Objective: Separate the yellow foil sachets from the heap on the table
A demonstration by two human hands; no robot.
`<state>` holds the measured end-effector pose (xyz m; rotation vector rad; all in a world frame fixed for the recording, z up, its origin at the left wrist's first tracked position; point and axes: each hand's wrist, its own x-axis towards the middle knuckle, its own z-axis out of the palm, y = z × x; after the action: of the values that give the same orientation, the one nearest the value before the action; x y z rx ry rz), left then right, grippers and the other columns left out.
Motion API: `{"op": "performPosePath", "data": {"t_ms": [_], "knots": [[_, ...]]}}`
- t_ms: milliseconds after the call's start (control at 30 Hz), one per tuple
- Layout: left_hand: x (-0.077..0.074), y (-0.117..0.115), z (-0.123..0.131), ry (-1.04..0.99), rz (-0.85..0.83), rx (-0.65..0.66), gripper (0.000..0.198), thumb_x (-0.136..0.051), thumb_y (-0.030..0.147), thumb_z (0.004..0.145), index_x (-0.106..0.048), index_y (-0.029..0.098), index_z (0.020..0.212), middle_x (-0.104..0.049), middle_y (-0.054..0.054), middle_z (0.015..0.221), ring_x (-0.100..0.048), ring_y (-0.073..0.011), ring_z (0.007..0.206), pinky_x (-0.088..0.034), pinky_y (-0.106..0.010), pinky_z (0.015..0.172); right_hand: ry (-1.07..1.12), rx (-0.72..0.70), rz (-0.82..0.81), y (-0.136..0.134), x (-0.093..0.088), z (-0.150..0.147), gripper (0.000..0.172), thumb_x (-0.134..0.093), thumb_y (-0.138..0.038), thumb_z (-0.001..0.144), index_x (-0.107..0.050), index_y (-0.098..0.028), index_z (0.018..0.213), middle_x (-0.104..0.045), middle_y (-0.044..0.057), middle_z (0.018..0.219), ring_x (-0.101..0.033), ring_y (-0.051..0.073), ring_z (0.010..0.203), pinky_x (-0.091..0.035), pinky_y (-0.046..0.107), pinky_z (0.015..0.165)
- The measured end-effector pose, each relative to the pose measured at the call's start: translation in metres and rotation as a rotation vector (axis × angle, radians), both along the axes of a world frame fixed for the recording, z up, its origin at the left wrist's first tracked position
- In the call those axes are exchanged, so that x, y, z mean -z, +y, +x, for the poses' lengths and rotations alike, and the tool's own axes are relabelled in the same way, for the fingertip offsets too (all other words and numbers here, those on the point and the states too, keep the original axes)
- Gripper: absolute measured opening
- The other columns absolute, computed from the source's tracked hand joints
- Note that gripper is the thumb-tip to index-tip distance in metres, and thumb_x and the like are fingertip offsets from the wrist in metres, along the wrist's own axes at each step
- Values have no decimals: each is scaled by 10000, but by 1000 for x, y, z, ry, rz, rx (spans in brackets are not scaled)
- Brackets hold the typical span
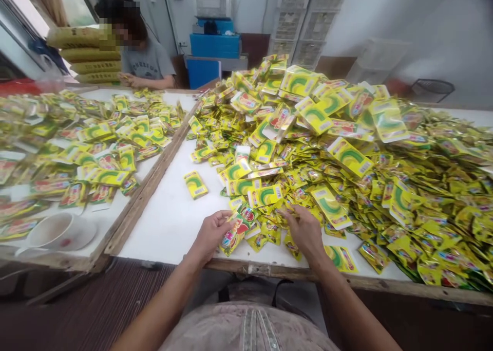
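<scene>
By our judgement we are partway through handling packets, with much left: the big heap (346,153) covers most of our side of the desk (157,227). We cannot make out a finished stack, so what is done is hard to say. One loose yellow packet (195,185) lies left of the heap, apart from it. Farther left of the heap, past a wooden strip (152,173), spreads a second pile (103,150), with a person (144,63) behind it.

Our left hand (211,234) pinches a bright fruit-print packet (235,234) between thumb and fingers, just in front of the heap. Our right hand (307,230) has its fingers bent at small packets along the heap's front edge; whether they grip one, we cannot tell. The fruit-print packet sits between our hands, nearer the left.
</scene>
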<state>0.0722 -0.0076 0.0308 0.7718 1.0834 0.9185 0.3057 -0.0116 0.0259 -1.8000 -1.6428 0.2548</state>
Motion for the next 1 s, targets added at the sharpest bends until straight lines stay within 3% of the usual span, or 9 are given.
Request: {"op": "performPosePath", "data": {"t_ms": [67, 133, 233, 367, 500, 567, 800, 900, 1000], "knots": [[-1, -1, -2, 17, 0, -13, 524, -786, 380, 567, -603, 116, 982, -713, -28, 696, -660, -162, 639, -510, -261, 639, 272, -14, -58, 1, -13, -18, 298, -494, -462, 820, -588, -179, 810, -625, 50, 737, -521, 173, 616, -409, 277, 574], [-2, -2, -3, 15, 4, -20, 558, -784, 372, 575, -599, 109, 1032, -724, -44, 746, -667, -168, 681, -515, -269, 673, 478, -135, -71, 3, -22, -38, 287, -526, -470, 793, -567, -189, 837, -617, 20, 758, -531, 153, 638, -417, 250, 574], [-5, -5, -7, -13, 33, -32, 553, -782, 349, 589, -607, 107, 1055, -732, -64, 822, -671, -176, 736, -517, -275, 713, 536, -225, -101, 8, -25, -62, 237, -571, -426, 756, -545, -190, 752, -553, -18, 667, -486, 124, 613, -393, 227, 567], [-4, -9, -18, -33, 63, -19, 507, -781, 347, 591, -641, 116, 1020, -733, -78, 859, -673, -197, 772, -520, -288, 728, 571, -328, -233, 12, -20, -71, 282, -615, -397, 715, -463, -192, 595, -430, -52, 562, -399, 100, 558, -336, 218, 527], [-1, -11, -23, -28, 88, 21, 469, -774, 354, 600, -659, 130, 996, -731, -79, 894, -671, -217, 819, -518, -304, 757, 676, -498, -433, 13, -20, -74, 293, -637, -429, 698, -509, -182, 609, -484, -48, 589, -425, 103, 570, -337, 218, 525], [1, -10, -24, -23, 114, 45, 448, -771, 330, 611, -657, 141, 1002, -725, -74, 937, -667, -217, 849, -514, -301, 776, 629, -515, -461, 11, -23, -78, 267, -620, -423, 726, -556, -178, 642, -525, -36, 615, -457, 115, 592, -353, 227, 546], [1, -6, -31, -116, 104, 11, 449, -754, 306, 645, -626, 142, 1042, -725, -70, 933, -673, -206, 825, -515, -294, 763, 257, -334, 61, 10, -30, -85, 112, -628, -315, 771, -641, -205, 782, -649, 35, 797, -532, 192, 812, -397, 311, 754], [-1, -8, -36, -155, 95, 17, 415, -735, 308, 670, -632, 139, 1034, -726, -72, 923, -676, -202, 795, -518, -292, 743, 234, -394, 72, 14, -28, -88, 139, -643, -324, 765, -626, -215, 681, -651, 26, 707, -524, 199, 783, -393, 335, 759], [-2, -9, -41, -184, 90, 23, 408, -739, 296, 667, -637, 141, 1030, -728, -68, 902, -677, -194, 778, -519, -286, 734, 315, -413, -6, 17, -23, -90, 193, -652, -385, 755, -637, -222, 653, -664, 25, 760, -548, 201, 818, -395, 354, 793]]}}
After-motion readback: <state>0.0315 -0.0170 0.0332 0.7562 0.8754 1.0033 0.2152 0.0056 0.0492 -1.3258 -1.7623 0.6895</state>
